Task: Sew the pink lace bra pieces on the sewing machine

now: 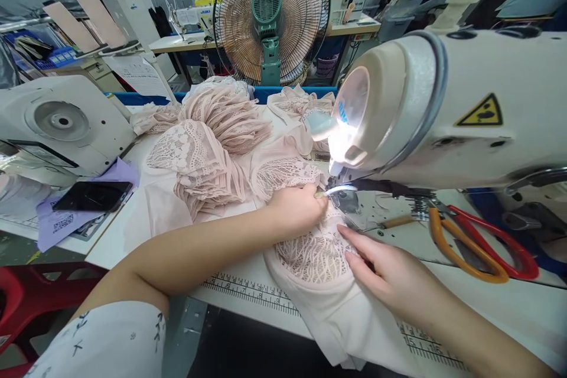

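Note:
A pale pink lace bra [316, 260] lies under the head of a sewing machine [443, 100], its lower part draped over the table's front edge. My left hand [297, 209] is closed beside the needle area, resting on the bra's upper lace. A narrow white strip [341, 189] runs from its fingertips toward the machine; whether the fingers grip it or the fabric is unclear. With fingers stretched out, my right hand [381, 269] touches the right edge of the lower lace cup. The machine's lamp glares over the sewing spot, and the needle itself is hard to make out.
Layered lace cups [206, 171] and a bundle of pink pieces [225, 112] lie left of the machine. Orange-handled scissors [465, 245] and a red-handled pair [500, 242] rest at right. A phone [98, 196] lies at left; a large fan [271, 18] stands behind.

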Demonstrator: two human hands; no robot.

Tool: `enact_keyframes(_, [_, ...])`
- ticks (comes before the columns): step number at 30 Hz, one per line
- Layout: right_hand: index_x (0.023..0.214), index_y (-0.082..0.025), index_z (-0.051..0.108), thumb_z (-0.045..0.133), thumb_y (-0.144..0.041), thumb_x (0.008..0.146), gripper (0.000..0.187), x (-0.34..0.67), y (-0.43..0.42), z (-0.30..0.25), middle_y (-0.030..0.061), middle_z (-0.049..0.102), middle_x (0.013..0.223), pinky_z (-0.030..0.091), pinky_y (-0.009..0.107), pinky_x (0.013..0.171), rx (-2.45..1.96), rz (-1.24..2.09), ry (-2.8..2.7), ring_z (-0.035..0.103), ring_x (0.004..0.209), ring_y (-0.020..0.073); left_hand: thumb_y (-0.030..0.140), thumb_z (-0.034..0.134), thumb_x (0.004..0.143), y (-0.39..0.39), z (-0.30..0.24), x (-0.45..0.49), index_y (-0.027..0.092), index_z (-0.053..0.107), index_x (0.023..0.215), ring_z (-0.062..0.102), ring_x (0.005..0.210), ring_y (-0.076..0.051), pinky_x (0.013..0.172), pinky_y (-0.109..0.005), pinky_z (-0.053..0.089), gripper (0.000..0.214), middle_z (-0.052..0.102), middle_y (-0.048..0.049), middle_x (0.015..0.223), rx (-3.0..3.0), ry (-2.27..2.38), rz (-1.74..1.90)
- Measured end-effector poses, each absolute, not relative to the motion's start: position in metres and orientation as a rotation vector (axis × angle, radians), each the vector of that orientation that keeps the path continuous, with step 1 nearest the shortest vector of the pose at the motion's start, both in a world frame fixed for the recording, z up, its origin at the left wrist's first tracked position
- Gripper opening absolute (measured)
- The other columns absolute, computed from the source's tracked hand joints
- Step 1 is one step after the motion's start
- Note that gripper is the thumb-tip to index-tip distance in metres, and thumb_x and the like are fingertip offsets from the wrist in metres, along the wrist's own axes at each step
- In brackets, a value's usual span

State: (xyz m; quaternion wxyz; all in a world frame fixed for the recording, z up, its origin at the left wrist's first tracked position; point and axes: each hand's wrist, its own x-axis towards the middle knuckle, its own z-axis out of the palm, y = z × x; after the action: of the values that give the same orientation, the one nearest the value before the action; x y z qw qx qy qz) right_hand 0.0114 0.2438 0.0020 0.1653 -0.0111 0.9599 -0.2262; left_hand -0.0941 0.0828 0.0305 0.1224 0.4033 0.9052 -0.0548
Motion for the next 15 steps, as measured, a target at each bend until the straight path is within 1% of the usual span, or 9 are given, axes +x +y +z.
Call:
enact_keyframes(5, [0.140, -0.013, 0.044, 0.022, -0.042, 0.087, 0.064, 0.0132, 0.2442, 0.0027, 0.0132, 0.063, 0.120, 0.050, 0.033, 0.062, -0.018, -0.646, 2.728, 0.063, 0.100, 0.0289, 0.024, 0.033, 0.093, 0.0780, 0.0240, -0.0958, 0.019, 0.052, 0.125, 0.059, 0.081, -0.022, 0.059, -0.029, 0.044, 0.038, 0.054, -0.0100, 0.104, 1.249, 2.692, -0.156])
enact_keyframes(8, [0.140, -0.012, 0.044, 0.020, -0.041, 0.087, 0.065, 0.0127, 0.2428, 0.0037, 0.0134, 0.062, 0.122, 0.050, 0.034, 0.065, -0.001, -0.647, 2.713, 0.062, 0.103, 0.0298, 0.025, 0.031, 0.094, 0.0796, 0.0233, -0.0978, 0.017, 0.055, 0.121, 0.059, 0.081, -0.022, 0.057, -0.028, 0.043, 0.037, 0.054, -0.0099, 0.103, 1.259, 2.693, -0.159])
enact_keyframes(13, [0.141, -0.013, 0.043, 0.021, -0.040, 0.086, 0.064, 0.0073, 0.2394, 0.0046, 0.0133, 0.063, 0.119, 0.050, 0.037, 0.073, 0.030, -0.663, 2.695, 0.062, 0.100, 0.0298, 0.026, 0.035, 0.092, 0.0835, 0.0265, -0.1006, 0.018, 0.057, 0.120, 0.059, 0.078, -0.021, 0.056, -0.027, 0.043, 0.036, 0.055, -0.0099, 0.101, 1.249, 2.679, -0.179])
enact_keyframes(15, [0.141, -0.013, 0.043, 0.022, -0.038, 0.087, 0.063, 0.0064, 0.2394, 0.0045, 0.0137, 0.065, 0.115, 0.049, 0.037, 0.074, 0.028, -0.666, 2.695, 0.063, 0.096, 0.0293, 0.024, 0.037, 0.091, 0.0839, 0.0280, -0.1011, 0.018, 0.056, 0.120, 0.059, 0.078, -0.022, 0.055, -0.028, 0.043, 0.036, 0.055, -0.0100, 0.102, 1.252, 2.667, -0.189])
